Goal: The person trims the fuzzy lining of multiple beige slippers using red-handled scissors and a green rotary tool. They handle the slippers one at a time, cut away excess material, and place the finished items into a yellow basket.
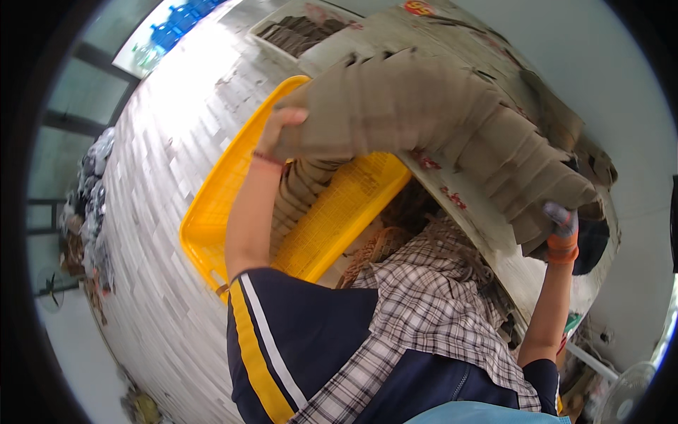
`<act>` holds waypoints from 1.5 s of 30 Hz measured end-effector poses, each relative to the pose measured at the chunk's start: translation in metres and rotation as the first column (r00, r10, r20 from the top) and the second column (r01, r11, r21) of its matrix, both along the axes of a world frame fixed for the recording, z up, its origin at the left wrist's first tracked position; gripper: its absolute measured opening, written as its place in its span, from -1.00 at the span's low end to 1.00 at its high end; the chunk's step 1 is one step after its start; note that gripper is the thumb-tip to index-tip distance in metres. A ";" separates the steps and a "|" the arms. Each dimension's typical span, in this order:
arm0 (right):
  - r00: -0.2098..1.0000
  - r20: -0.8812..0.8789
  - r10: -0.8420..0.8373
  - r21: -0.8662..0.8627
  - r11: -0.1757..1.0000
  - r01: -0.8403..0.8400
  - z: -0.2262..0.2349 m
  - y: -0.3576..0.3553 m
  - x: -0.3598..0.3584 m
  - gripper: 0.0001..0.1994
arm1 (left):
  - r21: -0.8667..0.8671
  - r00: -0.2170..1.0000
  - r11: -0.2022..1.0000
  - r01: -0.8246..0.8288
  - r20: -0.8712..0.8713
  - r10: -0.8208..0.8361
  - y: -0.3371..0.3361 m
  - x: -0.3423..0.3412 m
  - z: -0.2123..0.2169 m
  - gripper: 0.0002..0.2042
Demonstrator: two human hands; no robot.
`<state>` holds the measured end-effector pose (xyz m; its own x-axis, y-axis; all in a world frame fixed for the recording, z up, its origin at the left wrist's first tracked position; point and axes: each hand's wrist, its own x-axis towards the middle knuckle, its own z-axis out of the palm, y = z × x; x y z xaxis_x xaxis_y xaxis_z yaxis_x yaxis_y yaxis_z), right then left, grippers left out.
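A long, arching row of overlapping brown-grey cloth pieces (417, 106) stretches between my two hands. At its left end my left hand (280, 127) grips the edge, thumb on top, above a yellow plastic basket (205, 226). My right hand (563, 226), in a grey and orange glove, has its thumb over the right end of the row; its other fingers are hidden beneath. Similar brown cloth pieces (300, 191) lie stacked inside the basket, below my left forearm. The row's right part passes over the worktable (494, 233).
A white bin (261, 32) of dark cloth pieces stands beyond the basket. More cloth (551, 106) lies along the table's back, by the wall. A fan (631, 389) is at lower right. Bagged items (95, 184) line the left wall, and blue water bottles (169, 32) stand far left.
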<state>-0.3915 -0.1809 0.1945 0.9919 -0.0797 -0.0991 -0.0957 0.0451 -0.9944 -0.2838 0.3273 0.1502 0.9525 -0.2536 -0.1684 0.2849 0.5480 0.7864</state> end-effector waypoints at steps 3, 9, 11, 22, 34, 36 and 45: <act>0.959 -0.057 0.276 -0.065 0.958 -0.279 -0.005 0.031 0.039 -0.49 | 0.061 0.972 0.970 -0.236 0.002 0.236 0.063 -0.085 -0.003 -0.36; 0.428 0.249 0.869 -0.393 0.495 -0.775 0.010 0.195 0.143 -0.75 | -0.009 0.768 0.768 -0.640 0.029 0.640 0.119 -0.252 -0.003 -0.22; 0.145 0.317 0.937 -0.578 0.312 -0.754 -0.012 0.260 0.175 -0.76 | 0.005 0.667 0.667 -0.745 0.013 0.745 0.126 -0.288 -0.008 -0.21; 0.674 -0.178 0.717 -0.771 0.324 -0.548 -0.148 0.406 0.196 -0.13 | 0.590 0.310 0.358 -0.724 -0.185 0.932 0.226 -0.365 -0.213 -0.44; 0.712 -0.057 0.700 -0.829 0.364 -0.424 -0.106 0.284 0.077 -0.46 | 0.932 -0.129 -0.077 0.354 0.130 0.983 0.165 -0.247 -0.158 -0.34; 0.645 0.225 0.731 -0.873 0.445 -0.200 -0.061 0.253 0.053 -0.54 | 0.683 0.448 -0.679 0.271 0.534 0.717 0.147 -0.231 -0.153 -0.56; 0.735 0.341 0.586 -0.916 0.384 0.119 -0.053 0.146 0.005 -0.66 | 0.683 0.642 -0.393 -0.616 0.147 -0.752 0.031 0.018 -0.141 -0.57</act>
